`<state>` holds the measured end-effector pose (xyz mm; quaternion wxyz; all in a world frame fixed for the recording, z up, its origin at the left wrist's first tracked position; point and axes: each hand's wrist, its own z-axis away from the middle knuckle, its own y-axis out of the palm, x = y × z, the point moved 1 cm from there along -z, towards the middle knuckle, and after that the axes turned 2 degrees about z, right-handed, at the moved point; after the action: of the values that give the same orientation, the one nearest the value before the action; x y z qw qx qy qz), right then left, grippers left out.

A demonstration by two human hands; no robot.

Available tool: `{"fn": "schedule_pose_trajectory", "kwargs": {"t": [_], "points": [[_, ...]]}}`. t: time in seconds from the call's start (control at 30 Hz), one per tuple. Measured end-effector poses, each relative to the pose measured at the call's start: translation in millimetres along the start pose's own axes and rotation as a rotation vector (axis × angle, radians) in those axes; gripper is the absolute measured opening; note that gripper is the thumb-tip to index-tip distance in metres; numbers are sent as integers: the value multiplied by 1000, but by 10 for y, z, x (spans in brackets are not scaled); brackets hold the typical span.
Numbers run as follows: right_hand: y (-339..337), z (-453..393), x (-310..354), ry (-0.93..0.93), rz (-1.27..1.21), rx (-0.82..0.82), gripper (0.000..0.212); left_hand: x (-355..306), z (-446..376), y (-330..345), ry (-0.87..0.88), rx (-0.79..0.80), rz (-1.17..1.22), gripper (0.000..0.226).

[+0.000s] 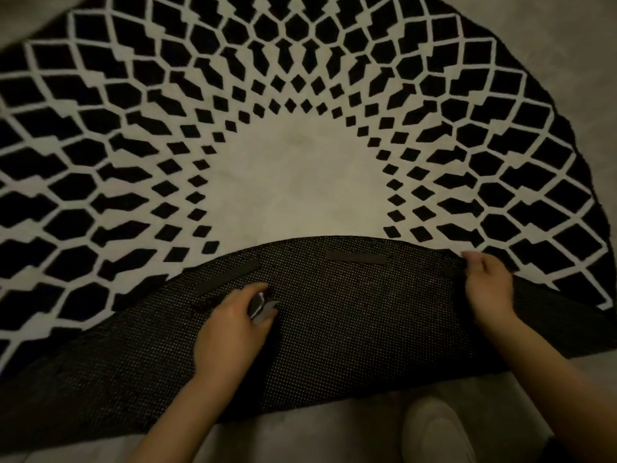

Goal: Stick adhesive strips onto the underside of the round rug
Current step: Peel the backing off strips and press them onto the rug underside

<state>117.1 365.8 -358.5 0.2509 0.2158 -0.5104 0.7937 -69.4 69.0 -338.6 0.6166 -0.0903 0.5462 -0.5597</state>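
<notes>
The round black-and-white patterned rug [300,182] lies on the floor with its near part folded over, showing the dark dotted underside [360,322]. Two dark adhesive strips are stuck on that underside: one slanted at the left [228,278], one level near the fold's top [355,257]. My left hand [230,332] rests on the underside below the left strip, fingers curled around a shiny crumpled piece of strip backing [262,304]. My right hand [489,285] pinches the folded rug edge at the right.
Grey carpeted floor [300,439] runs along the near side and the far right corner. A light-coloured shoe or slipper [434,429] sits by the rug's near edge, between my forearms.
</notes>
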Motion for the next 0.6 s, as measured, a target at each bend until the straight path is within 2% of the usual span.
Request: {"fn": "schedule_pose_trajectory", "kwargs": {"t": [0.07, 0.17, 0.33, 0.47, 0.6], "points": [[111, 54, 102, -34, 92, 153, 22, 177, -32, -207, -38, -102, 38, 39], [203, 111, 196, -116, 274, 288, 32, 497, -91, -513, -143, -202, 35, 42], [251, 115, 375, -230, 347, 283, 52, 872, -145, -764, -284, -258, -12, 49], [375, 147, 458, -289, 444, 303, 49, 967, -129, -737, -288, -206, -11, 51], [455, 197, 486, -316, 455, 276, 37, 986, -158, -763, -293, -228, -25, 48]]}}
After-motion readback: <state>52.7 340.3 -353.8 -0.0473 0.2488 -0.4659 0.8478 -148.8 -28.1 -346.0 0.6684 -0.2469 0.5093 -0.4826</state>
